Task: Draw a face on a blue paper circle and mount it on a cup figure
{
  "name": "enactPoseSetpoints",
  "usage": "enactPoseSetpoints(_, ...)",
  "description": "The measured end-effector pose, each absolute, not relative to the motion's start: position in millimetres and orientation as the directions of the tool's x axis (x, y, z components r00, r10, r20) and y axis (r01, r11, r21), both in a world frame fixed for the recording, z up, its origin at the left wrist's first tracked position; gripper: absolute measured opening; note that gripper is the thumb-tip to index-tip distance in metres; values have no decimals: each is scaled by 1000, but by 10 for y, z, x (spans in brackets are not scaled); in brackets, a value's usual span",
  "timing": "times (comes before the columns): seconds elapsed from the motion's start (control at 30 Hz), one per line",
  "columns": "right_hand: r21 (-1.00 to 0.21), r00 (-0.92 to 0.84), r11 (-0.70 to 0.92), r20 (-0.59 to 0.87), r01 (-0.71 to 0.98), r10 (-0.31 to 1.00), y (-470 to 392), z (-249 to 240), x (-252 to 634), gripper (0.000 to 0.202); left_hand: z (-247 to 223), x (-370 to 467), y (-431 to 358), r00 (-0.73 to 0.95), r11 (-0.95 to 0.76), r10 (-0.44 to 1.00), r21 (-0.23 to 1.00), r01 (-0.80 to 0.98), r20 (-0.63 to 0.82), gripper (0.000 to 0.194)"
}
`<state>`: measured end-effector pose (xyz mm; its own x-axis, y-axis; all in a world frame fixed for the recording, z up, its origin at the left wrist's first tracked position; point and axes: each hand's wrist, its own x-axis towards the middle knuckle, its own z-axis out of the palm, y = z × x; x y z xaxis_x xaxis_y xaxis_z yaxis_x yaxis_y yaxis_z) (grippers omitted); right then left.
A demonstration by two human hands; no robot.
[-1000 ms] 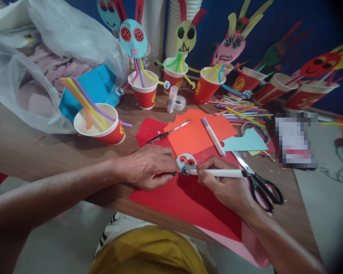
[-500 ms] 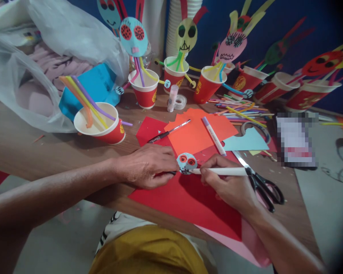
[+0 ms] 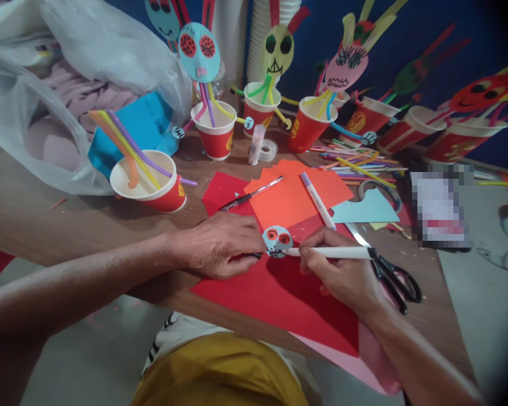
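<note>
The right hand (image 3: pixel 342 276) has been shifted slightly to the right over the last second, and with it the tip of the white pen (image 3: pixel 338 253) has been carried along the lower part of the small blue paper face (image 3: pixel 276 241), towards its right-hand side. By this, the dark marks of the mouth area appear to be being worked across; whether a new stroke has been added cannot be told.

The pen is gripped between the right thumb and fingers. The face lies between the two hands, over the red sheet (image 3: pixel 288 304), and its left edge is met by the curled fingers of the left hand (image 3: pixel 224 245), which has been kept almost unmoved. A small dark piece (image 3: pixel 254 255) is seen at those fingers; how firmly it is held cannot be told. Just beyond the right wrist, the scissors (image 3: pixel 395 279) are left lying.
</note>
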<state>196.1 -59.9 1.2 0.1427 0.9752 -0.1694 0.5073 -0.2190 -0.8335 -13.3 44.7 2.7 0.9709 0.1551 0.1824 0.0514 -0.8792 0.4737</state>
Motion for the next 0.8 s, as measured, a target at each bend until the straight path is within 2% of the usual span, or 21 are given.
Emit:
enactPoseSetpoints(0.27, -920, 224, -262, -201, 290, 954, -610, 61, 1955, 17, 21, -147, 446, 969, -875, 153, 483, 41, 194, 18)
enactPoseSetpoints(0.5, -974, 243, -151, -108, 166, 964, -581, -34, 2027, 11, 14, -136, 447, 945, -867, 179, 499, 20, 273, 19)
enactPoseSetpoints(0.67, -974, 265, -144, -95, 173, 960, -578, -54, 2038, 13, 6, -156, 450, 917, -826, 216, 563, -11, 335, 23)
enactPoseSetpoints(0.8, -994, 224, -103, -90, 48, 970, -591, -43, 2021, 16, 0, -166, 438, 904, -812, 234, 583, -20, 358, 21)
